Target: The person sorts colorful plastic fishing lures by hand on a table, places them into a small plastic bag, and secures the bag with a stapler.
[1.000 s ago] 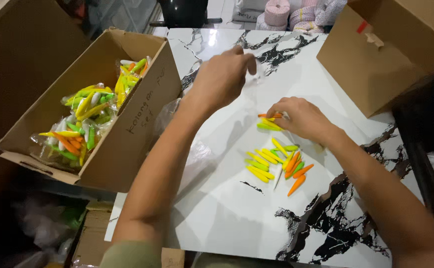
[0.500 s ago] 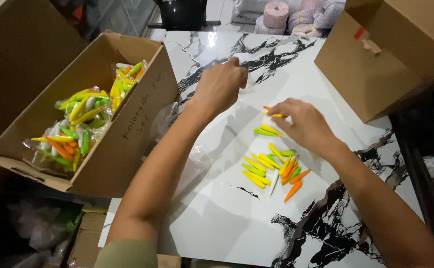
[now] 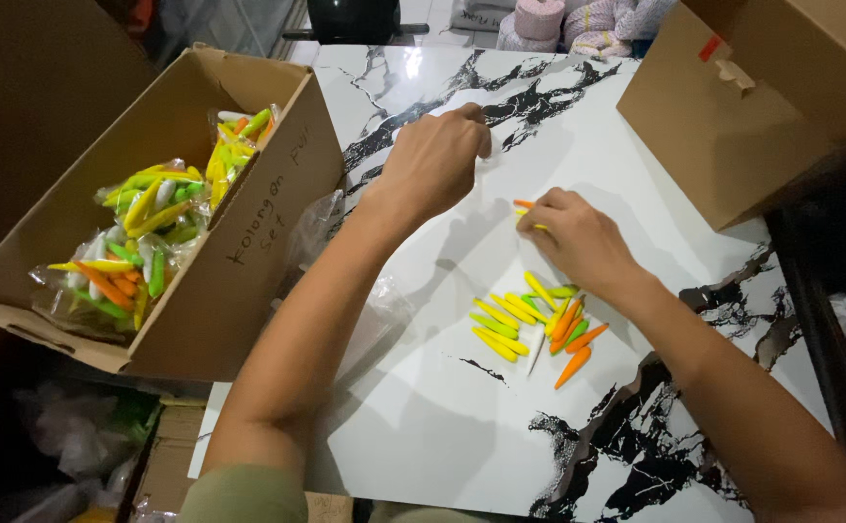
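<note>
Marble-patterned surface [image 3: 442,436]; right hand [image 3: 578,237] pinches a few small tapered pieces [image 3: 524,205] above the loose pile [image 3: 534,324]; left hand [image 3: 437,160] pinches what looks like clear film; best kept bunched, tips aligned.

- A white marble-patterned table [image 3: 423,426] with black veining filled the middle of the view.
- An open cardboard box [image 3: 248,261] stood at its left edge, handwriting on the side wall.
- Clear bags of yellow, green, orange and white pieces [image 3: 132,242] lay inside that box.
- Crumpled clear plastic [image 3: 321,228] lay just beside the box, on the table.
- A second cardboard box [image 3: 733,126], with a strip of red tape, stood at the far right corner.
- Pink and white yarn rolls [image 3: 578,19] sat beyond the table's far edge.
</note>
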